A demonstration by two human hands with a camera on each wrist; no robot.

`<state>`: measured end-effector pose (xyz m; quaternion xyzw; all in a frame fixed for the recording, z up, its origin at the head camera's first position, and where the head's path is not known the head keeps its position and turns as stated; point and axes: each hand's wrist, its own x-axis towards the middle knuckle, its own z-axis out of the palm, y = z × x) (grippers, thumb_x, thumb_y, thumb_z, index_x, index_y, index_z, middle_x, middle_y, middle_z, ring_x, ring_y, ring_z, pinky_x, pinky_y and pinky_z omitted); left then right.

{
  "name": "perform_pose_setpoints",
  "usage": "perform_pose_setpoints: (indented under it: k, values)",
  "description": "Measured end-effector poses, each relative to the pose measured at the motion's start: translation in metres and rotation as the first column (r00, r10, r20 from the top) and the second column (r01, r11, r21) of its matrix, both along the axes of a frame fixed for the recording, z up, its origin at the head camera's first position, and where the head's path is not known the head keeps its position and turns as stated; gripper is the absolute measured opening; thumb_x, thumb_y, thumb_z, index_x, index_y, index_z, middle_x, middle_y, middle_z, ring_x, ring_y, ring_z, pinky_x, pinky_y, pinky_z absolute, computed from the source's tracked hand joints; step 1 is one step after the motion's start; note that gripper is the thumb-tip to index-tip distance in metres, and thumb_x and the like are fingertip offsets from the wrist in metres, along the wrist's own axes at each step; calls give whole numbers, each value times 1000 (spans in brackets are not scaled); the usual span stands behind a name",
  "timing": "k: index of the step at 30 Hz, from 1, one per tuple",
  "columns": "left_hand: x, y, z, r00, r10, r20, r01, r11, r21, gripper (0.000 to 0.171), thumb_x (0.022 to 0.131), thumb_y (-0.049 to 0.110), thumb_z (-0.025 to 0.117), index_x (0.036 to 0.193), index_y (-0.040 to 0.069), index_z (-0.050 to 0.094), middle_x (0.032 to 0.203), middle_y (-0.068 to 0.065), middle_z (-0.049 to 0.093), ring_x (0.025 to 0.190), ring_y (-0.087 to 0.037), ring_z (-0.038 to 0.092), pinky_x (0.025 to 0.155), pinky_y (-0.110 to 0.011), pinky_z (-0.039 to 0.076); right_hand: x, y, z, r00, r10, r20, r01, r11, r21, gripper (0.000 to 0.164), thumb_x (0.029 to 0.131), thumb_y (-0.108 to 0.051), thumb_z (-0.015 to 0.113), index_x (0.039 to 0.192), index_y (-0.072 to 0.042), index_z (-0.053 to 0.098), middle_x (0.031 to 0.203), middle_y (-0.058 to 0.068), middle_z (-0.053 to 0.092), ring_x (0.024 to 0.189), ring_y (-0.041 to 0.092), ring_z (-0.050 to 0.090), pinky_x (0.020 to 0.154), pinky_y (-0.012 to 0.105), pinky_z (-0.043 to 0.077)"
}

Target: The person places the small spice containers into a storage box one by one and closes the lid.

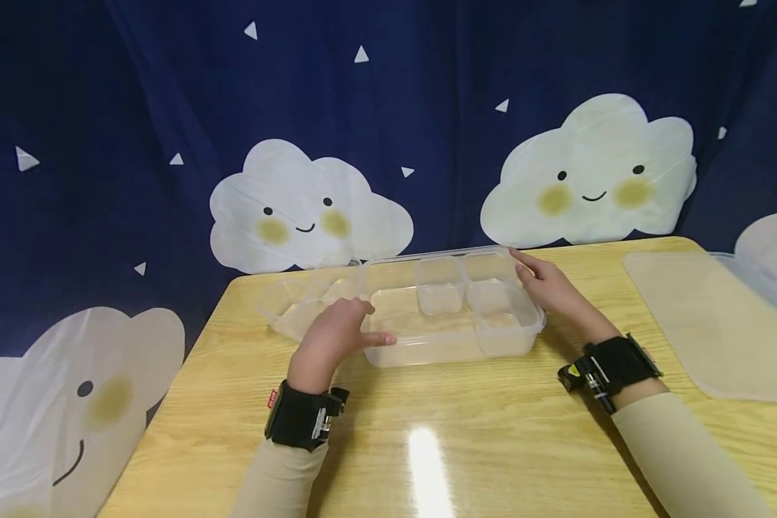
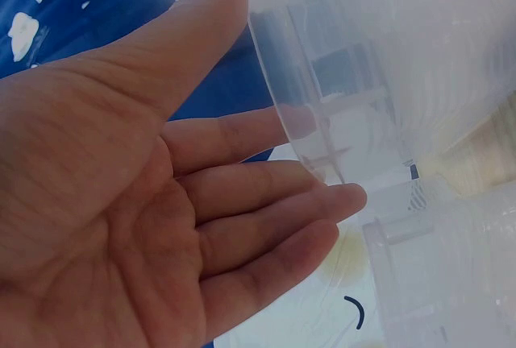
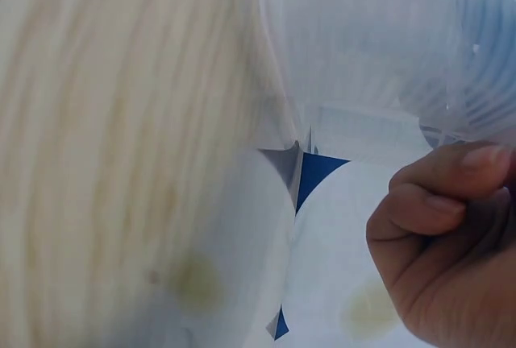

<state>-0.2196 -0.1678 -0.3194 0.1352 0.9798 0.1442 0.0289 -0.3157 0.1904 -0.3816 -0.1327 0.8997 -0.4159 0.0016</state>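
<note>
A large clear plastic container point(image 1: 427, 350) sits on the table with small clear boxes inside it, among them one at the middle point(image 1: 441, 301) and one in the near right corner point(image 1: 497, 327). My left hand point(image 1: 337, 331) is at its left end, thumb along the near rim. In the left wrist view its fingers point(image 2: 258, 219) are stretched out beside the clear wall point(image 2: 387, 50). At the far right corner my right hand point(image 1: 552, 288) grips the container's edge, several fingers curled in the right wrist view point(image 3: 451, 243).
More small clear containers point(image 1: 285, 296) stand left of the large one, partly behind my left hand. A flat translucent lid point(image 1: 719, 331) lies at the table's right. Beyond the wooden table's point(image 1: 492, 432) far edge hangs a dark blue curtain point(image 1: 440, 93) with cloud shapes.
</note>
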Motion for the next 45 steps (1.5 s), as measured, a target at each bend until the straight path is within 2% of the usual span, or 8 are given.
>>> perform_pose_setpoints:
  k: [3, 13, 17, 20, 28, 34, 40, 45]
  values:
    - [3, -1, 0, 1000, 17, -2, -17, 1000, 18, 68, 84, 45, 81, 129, -3, 66, 124, -19, 69, 113, -35, 65, 98, -45, 52, -1, -1, 1, 1000, 8, -10, -8, 1000, -2, 53, 112, -26, 35, 161, -8, 27, 67, 4, 37, 44, 13, 35, 47, 30, 38]
    - [2, -8, 5, 1000, 15, -5, -15, 1000, 15, 75, 83, 47, 82, 135, -2, 61, 130, -20, 66, 119, -36, 63, 101, -47, 50, -1, -6, 4, 998, 51, -41, -50, 998, 30, 54, 112, -26, 31, 162, -6, 22, 61, 0, 34, 50, 16, 35, 56, 36, 38]
    - [0, -13, 5, 1000, 28, 13, -28, 999, 25, 80, 83, 50, 80, 141, 0, 57, 136, -19, 63, 125, -35, 60, 103, -49, 49, 2, -7, 5, 999, 30, -44, -27, 997, 67, 53, 112, -25, 32, 162, -7, 23, 82, 17, 53, 82, 32, 53, 78, 46, 43]
    - [-3, -23, 6, 999, 46, 10, -46, 998, 38, 80, 85, 51, 79, 143, 1, 55, 139, -20, 60, 128, -37, 58, 103, -50, 48, 2, -7, 5, 999, 22, -39, -19, 996, 84, 54, 112, -25, 32, 162, -8, 22, 103, 25, 56, 105, 37, 48, 89, 50, 38]
    - [-11, -76, 12, 980, 198, -20, -195, 976, 98, 77, 95, 46, 69, 148, -5, 46, 146, -27, 51, 136, -46, 46, 109, -59, 40, 2, -5, 1, 999, 4, -39, 0, 996, 89, 54, 111, -26, 31, 161, -7, 23, 114, 31, 57, 105, 38, 50, 91, 51, 41]
    - [-14, -109, 7, 963, 269, 3, -268, 959, 95, 75, 98, 41, 66, 145, -12, 45, 145, -33, 48, 136, -51, 42, 111, -60, 37, 4, -2, 0, 998, -9, -57, 15, 995, 103, 54, 110, -25, 32, 161, -7, 25, 75, 7, 37, 73, 28, 42, 69, 40, 37]
    - [-18, -121, -2, 972, 236, 6, -236, 967, 98, 59, 97, 33, 69, 134, -11, 57, 137, -32, 55, 131, -51, 47, 107, -59, 40, 3, -2, -1, 998, -4, -61, 9, 996, 93, 54, 110, -24, 32, 160, -6, 26, 73, 4, 35, 69, 25, 39, 64, 38, 35]
    - [-25, -113, -7, 992, 116, -55, -104, 978, 183, 61, 90, 30, 79, 135, -5, 60, 141, -26, 56, 135, -45, 46, 111, -57, 38, 2, -2, -1, 999, 3, -46, 1, 996, 87, 54, 110, -24, 32, 161, -6, 25, 70, 3, 34, 63, 22, 34, 59, 37, 35]
